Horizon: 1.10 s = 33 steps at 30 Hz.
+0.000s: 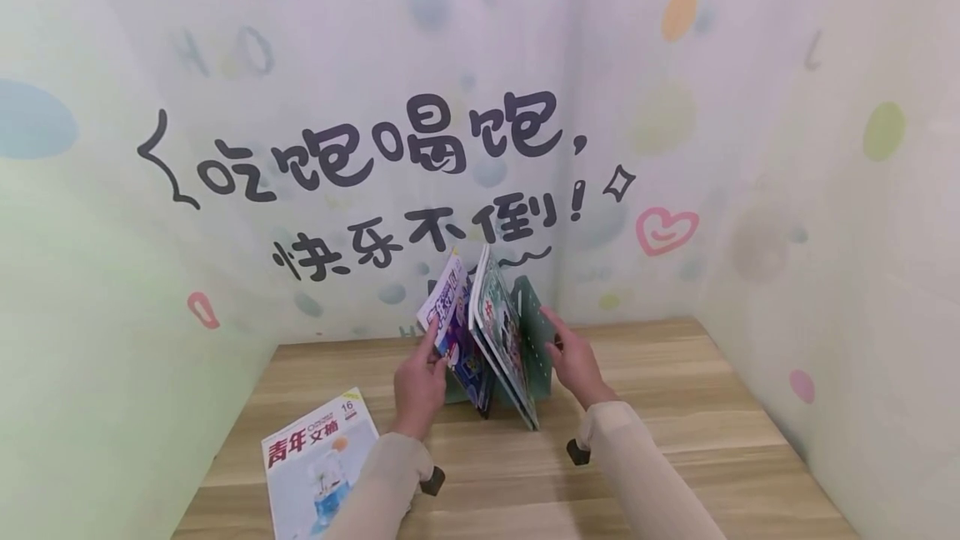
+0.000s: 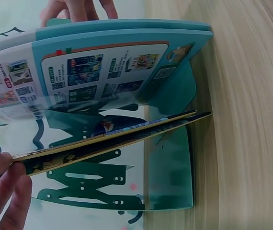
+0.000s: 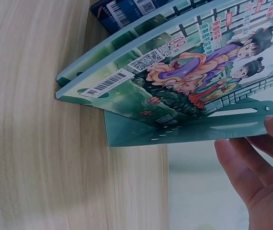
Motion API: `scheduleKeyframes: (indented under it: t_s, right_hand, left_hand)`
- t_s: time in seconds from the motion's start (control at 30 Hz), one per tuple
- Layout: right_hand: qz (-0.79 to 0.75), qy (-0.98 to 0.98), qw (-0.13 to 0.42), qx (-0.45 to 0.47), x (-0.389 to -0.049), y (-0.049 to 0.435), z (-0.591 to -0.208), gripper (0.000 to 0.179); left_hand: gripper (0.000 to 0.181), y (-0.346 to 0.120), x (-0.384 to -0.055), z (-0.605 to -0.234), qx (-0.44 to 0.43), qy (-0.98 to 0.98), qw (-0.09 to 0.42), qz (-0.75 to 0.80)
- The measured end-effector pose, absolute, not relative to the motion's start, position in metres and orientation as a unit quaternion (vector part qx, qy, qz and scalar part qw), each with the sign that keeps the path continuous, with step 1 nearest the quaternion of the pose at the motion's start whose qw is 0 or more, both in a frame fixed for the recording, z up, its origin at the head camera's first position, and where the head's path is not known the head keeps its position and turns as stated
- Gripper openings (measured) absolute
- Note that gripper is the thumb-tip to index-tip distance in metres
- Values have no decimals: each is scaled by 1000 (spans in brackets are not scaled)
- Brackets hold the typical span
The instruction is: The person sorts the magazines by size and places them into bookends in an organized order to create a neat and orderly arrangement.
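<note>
My left hand [image 1: 420, 390] pinches the outer edge of thin purple-and-blue magazines [image 1: 463, 348], which lean at the left side of a green metal bookend [image 1: 536, 348]. Two thicker magazines with green covers [image 1: 501, 323] stand tilted in the middle of the bookend, their lower corners jutting out at the front. At the right, my right hand [image 1: 581, 363] grips the bookend's side panel [image 3: 189, 136], thumb on one face and fingers on the other. Slotted lattice bars [image 2: 86, 184] of the bookend show behind the magazines in the left wrist view.
A white magazine [image 1: 318, 461] with red lettering lies flat on the wooden table [image 1: 675, 448] at the front left, partly under the left sleeve. A printed fabric wall [image 1: 420, 48] stands right behind the bookend. More wall [image 1: 862, 273] closes the right side.
</note>
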State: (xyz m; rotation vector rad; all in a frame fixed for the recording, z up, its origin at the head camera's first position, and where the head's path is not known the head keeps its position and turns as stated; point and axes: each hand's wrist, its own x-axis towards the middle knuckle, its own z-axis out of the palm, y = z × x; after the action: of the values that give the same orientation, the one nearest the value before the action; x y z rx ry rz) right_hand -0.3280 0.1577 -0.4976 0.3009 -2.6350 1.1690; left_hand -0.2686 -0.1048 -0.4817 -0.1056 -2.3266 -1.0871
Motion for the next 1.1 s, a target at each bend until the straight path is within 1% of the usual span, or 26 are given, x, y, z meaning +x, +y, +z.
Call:
scheduleKeyframes:
  t_s: [0.13,0.6,0.87,1.1]
  right_hand:
    - [402,-901,126,105,-329,158,-498,66]
    - [400,-902,126,105,-330,159,-500,66]
    - [403,-901,124,104,-329,158,-499,66]
    - [399,-897,146,123,-330,159,-502,66]
  left_hand:
    - [86,-104,-272,-483,-33,-873,273,-403]
    - [82,-98,-279,-489,-33,-876,290,-384]
    - [81,-97,-280,-490,-31,-878,282,-385]
    - [79,-95,-281,-494,-39,-882,294,-366]
